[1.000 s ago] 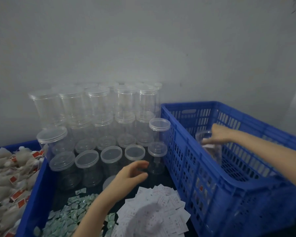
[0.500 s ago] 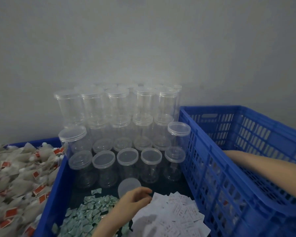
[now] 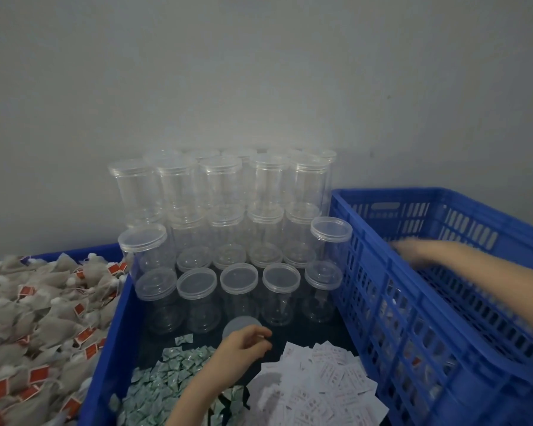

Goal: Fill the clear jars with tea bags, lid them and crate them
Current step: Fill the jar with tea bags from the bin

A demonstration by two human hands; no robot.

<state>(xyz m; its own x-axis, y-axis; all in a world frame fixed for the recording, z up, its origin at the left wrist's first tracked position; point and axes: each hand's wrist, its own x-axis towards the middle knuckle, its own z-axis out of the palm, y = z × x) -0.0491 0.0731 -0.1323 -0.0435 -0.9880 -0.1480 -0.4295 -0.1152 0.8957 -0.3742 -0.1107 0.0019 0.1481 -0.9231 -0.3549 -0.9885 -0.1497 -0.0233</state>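
A: Item one, clear jars point(image 3: 234, 241). Location?

B: Stacked in tiers against the wall, lidded and seemingly empty, between the tea bags point(image 3: 34, 318) heaped on the left and the blue crate point(image 3: 428, 348) on the right. One loose lid point(image 3: 242, 324) lies flat in front of the bottom row.

A: Hands?

B: Left hand point(image 3: 243, 342) hovers just over that lid, fingers point(image 3: 263, 333) curled in loosely, thumb near the fingertips; nothing visibly held. Right hand point(image 3: 413, 249) is inside the crate, smeared by motion. Its fingers: cannot tell whether spread or gripping.

A: Risks?

B: The stack is tall and light. A knock from the left forearm, or pulling a lower jar, would likely topple the tiers. The lid could skid among the white sachets point(image 3: 314, 388) and green sachets point(image 3: 173, 373) if pinched carelessly.

A: Obscured?

B: Crate contents show only through the slats, possibly a filled jar. The tabletop is barely visible.
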